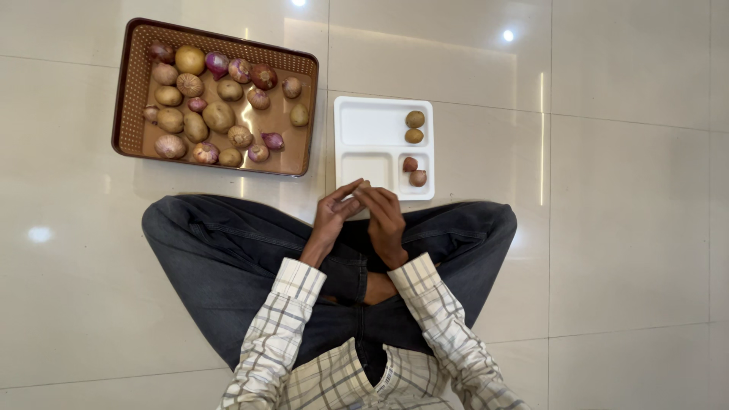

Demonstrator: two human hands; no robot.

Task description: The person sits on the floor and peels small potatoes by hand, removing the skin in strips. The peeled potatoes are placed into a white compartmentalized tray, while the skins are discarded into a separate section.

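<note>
No packages, labels, signs or screens anywhere in view (none on the floor, in either tray or near the hands).

Brown tray (pixel 137 83), white plate (pixel 372 125), checked cream sleeves (pixel 292 300), perhaps dark grey trousers (pixel 220 258).

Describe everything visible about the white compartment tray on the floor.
The white rectangular compartment tray, plastic-looking and glossy, lies flat on the pale tiled floor, just right of the brown perforated tray. It has a large section and a smaller lower-left one, both bare, and two small right-hand sections: the upper holds two small brown potatoes, the lower two small reddish onions. The person's hands overlap its near edge.
</note>
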